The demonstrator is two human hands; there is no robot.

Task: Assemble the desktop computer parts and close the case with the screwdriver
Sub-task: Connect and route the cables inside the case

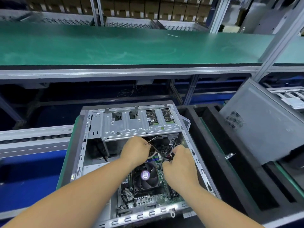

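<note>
An open desktop computer case (82,155) lies on its side in front of me, motherboard facing up. A black CPU fan (145,176) with a purple label sits at the board's middle. The silver drive cage (131,127) spans the case's far end. Both hands reach into the gap just below the cage. My left hand (134,151) pinches thin wires (153,139) near the cage edge. My right hand (179,165) grips a black cable bundle (171,154) over the board. The fingertips are partly hidden among the cables. No screwdriver is in view.
A grey side panel (256,135) leans at the right over black foam trays (205,129). A green-topped shelf (131,45) runs across above the case, with an aluminium frame post (276,45) at the right. Roller conveyor rails (32,139) lie at the left.
</note>
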